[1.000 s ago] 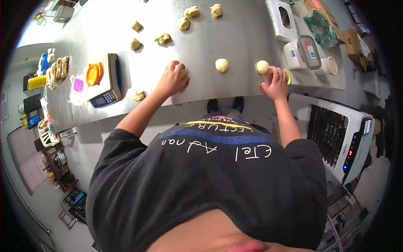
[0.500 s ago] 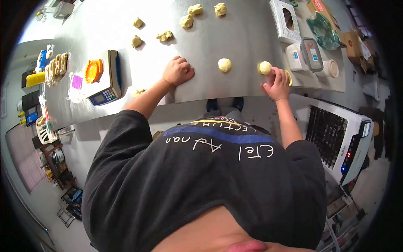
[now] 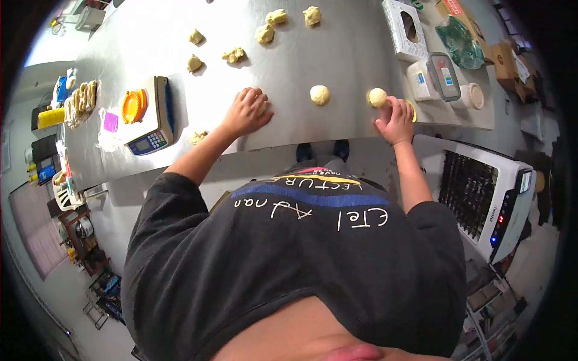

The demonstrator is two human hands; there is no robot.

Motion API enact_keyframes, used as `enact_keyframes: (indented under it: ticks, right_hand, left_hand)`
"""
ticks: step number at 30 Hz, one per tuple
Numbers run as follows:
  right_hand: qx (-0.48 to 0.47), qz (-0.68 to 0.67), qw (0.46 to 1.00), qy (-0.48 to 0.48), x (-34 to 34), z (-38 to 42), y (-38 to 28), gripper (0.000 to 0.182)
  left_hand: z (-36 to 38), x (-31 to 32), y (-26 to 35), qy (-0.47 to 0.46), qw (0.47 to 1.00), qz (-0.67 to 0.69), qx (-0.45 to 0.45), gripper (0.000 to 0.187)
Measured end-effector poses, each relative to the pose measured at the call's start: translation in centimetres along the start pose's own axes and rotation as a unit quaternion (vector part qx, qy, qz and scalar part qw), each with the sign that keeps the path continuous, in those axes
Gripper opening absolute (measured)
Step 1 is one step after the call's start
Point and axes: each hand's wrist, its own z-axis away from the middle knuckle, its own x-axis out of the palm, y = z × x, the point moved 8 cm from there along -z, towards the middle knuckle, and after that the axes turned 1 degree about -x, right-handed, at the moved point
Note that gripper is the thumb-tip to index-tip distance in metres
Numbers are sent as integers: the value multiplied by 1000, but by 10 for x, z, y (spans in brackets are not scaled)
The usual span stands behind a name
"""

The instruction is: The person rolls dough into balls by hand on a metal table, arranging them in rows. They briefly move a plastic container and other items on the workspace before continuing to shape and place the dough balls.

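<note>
On the steel table, my left hand (image 3: pixel 248 112) is cupped palm down, its fingers curled over something pale that is mostly hidden. My right hand (image 3: pixel 395 123) rests near the table's front edge, thumb apart from the bent fingers, with fingertips beside a smooth dough ball (image 3: pixel 377 97). A yellow curved object (image 3: pixel 412 111) shows partly behind that hand. Another smooth dough ball (image 3: pixel 320 95) lies between my hands. Rough dough pieces (image 3: pixel 233 55) (image 3: pixel 264 34) (image 3: pixel 312 16) are scattered farther back. Dough scraps (image 3: pixel 197 138) lie beside my left forearm.
A scale (image 3: pixel 149 139) with an orange tray (image 3: pixel 133 106) stands left, beyond it a yellow roll (image 3: pixel 51 117). At right are a white box (image 3: pixel 404 30), plastic containers (image 3: pixel 424 80) and a green bag (image 3: pixel 460 43). An air cooler (image 3: pixel 481 201) stands below the table's right end.
My left hand has shifted slightly left and its fingers have turned more forward over the table. My right hand stays beside the dough ball, nearly unmoved. The view has shifted slightly.
</note>
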Motion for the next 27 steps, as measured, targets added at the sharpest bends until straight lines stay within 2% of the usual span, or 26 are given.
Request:
enact_keyframes:
  ticks: [1,3,4,9,11,12,14,15,17,18,19,20,21,22,23,24,25,26,27]
  right_hand:
    - [1,6,1000,-6,1,1,0,71]
    - [1,7,1000,-11,1,1,1,71]
    - [0,5,1000,-16,2,1,1,71]
    - [0,-6,1000,-18,3,0,0,70]
    - [-2,-7,1000,-13,1,0,1,71]
    - [0,-6,1000,-13,1,0,1,71]
    - [3,-6,1000,-12,2,0,1,71]
    - [2,-5,1000,-10,2,1,1,71]
    - [-1,-5,1000,-9,2,0,1,72]
    - [0,-1,1000,-7,1,1,1,72]
    - [0,2,1000,-6,1,1,0,72]
    - [-1,0,1000,-7,2,2,0,72]
    - [4,-2,1000,-14,3,2,2,72]
    - [9,-4,1000,-19,5,2,3,72]
    - [8,-5,1000,-18,5,2,3,72]
    - [3,-7,1000,-14,4,1,2,72]
    - [-3,-9,1000,-12,3,1,2,72]
    - [-4,-7,1000,-12,2,1,1,72]
    - [0,-5,1000,-16,2,2,1,72]
  left_hand:
    - [0,7,-4,1,1000,2,0,29]
    - [4,26,-16,-32,990,132,-42,21]
    - [-2,17,-14,-1,989,146,-32,18]
    - [-10,22,-19,-38,992,104,-57,17]
    - [-8,20,-30,-11,985,73,-155,19]
    - [-10,21,-24,-9,986,70,-154,19]
    - [-3,10,-19,24,963,-5,-268,19]
    - [0,8,-16,24,963,-6,-268,19]
    - [12,9,-24,18,933,46,-355,25]
    - [26,41,-44,-31,959,77,-270,33]
    - [41,47,-60,-70,944,113,-301,37]
    - [54,48,-81,-20,825,338,-453,38]
    - [66,55,-90,34,631,532,-563,39]
    - [65,48,-96,51,611,538,-578,33]
    - [61,44,-93,51,612,538,-578,33]
    - [40,28,-88,20,757,424,-497,29]
    - [19,12,-75,-11,870,294,-396,25]
    - [3,19,-60,-30,939,250,-233,20]
    - [-4,18,-37,-27,977,179,-109,17]
